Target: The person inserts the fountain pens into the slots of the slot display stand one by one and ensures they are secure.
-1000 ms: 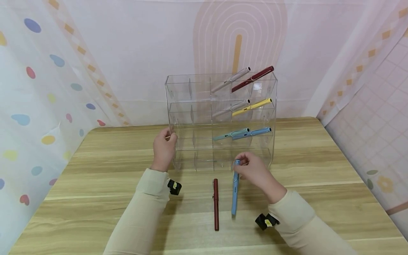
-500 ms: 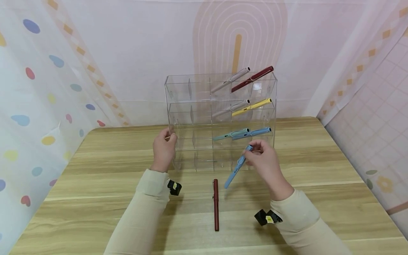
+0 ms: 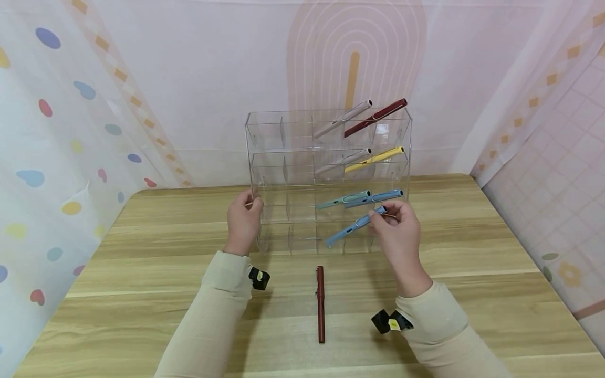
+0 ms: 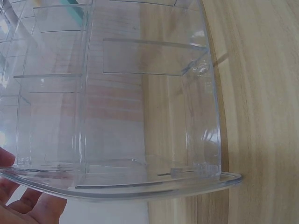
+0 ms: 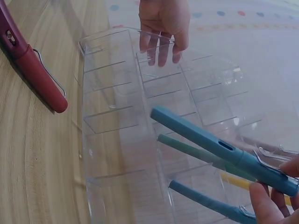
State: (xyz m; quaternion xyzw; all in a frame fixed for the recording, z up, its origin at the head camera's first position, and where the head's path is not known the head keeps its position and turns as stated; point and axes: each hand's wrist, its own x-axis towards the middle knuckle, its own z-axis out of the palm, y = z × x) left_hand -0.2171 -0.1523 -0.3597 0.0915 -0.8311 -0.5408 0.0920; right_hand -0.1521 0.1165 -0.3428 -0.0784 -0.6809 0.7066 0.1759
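My right hand [image 3: 399, 231] pinches a light blue pen [image 3: 352, 229] by its capped end. The pen slants in front of the bottom tier of a clear compartment rack [image 3: 285, 168], its barrel end pointing down and left. In the right wrist view, this blue pen [image 5: 201, 135] appears above a green pen and another blue pen. At the rack's left side, my left hand [image 3: 243, 223] grips the side panel [image 4: 154, 192], thumb and fingers on either side. A dark red pen [image 3: 321, 304] lies on the table in front of the rack.
Pens lean in the rack's upper tiers: a pale one [image 3: 345, 119] and a dark red one [image 3: 375, 118] on top, a grey one [image 3: 350, 157] and a yellow one [image 3: 375, 159] below, then green [image 3: 342, 200] and blue [image 3: 378, 197]. Patterned curtains [image 3: 212, 79] surround the wooden table [image 3: 142, 252].
My right hand has lifted the light blue pen off the table area up to the rack's bottom tier, tipping it from upright-looking to slanted. My left hand has stayed on the rack.
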